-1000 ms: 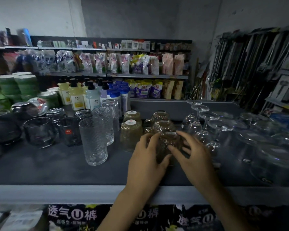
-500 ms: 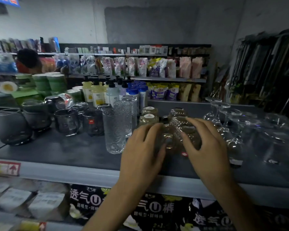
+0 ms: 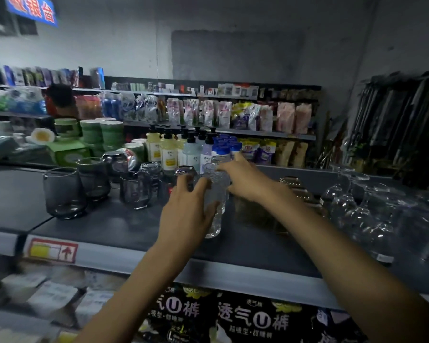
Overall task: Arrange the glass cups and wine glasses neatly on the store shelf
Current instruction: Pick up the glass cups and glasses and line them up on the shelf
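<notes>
On the dark store shelf (image 3: 114, 226) stands a tall clear textured glass (image 3: 215, 220), near the front. My left hand (image 3: 186, 214) wraps around its left side, thumb across the front. Directly behind it stand two more tall textured glasses (image 3: 214, 169). My right hand (image 3: 244, 179) reaches over to their rims, fingers spread and touching the glass. Amber cups (image 3: 292, 185) sit upside down behind my right forearm. Upturned wine glasses (image 3: 344, 201) crowd the shelf's right end.
Smoky grey cups (image 3: 63, 191) stand in rows on the left of the shelf. Pump bottles (image 3: 167, 152) and green bowls (image 3: 112, 132) line the back. A price tag (image 3: 52, 250) sits on the front lip. A person (image 3: 60, 97) stands behind the far shelves.
Both hands left the amber cups and moved left to the tall textured glasses. My view swung left and up.
</notes>
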`<action>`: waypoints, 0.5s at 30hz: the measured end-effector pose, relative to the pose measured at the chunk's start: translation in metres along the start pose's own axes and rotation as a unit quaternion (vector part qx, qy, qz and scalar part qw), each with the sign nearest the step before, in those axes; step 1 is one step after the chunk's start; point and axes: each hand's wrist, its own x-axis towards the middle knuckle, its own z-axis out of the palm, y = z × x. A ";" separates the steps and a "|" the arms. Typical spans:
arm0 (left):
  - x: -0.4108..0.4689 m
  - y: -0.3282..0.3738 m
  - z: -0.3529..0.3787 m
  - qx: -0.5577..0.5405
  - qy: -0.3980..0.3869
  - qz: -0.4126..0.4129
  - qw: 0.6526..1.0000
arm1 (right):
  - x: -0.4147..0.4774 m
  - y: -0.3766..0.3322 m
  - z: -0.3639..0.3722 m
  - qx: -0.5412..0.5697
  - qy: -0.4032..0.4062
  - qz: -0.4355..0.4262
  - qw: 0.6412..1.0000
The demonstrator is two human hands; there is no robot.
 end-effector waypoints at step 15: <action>-0.037 -0.057 -0.026 -0.271 0.097 -0.061 0.956 | -0.021 -0.032 0.044 0.091 0.210 0.034 0.973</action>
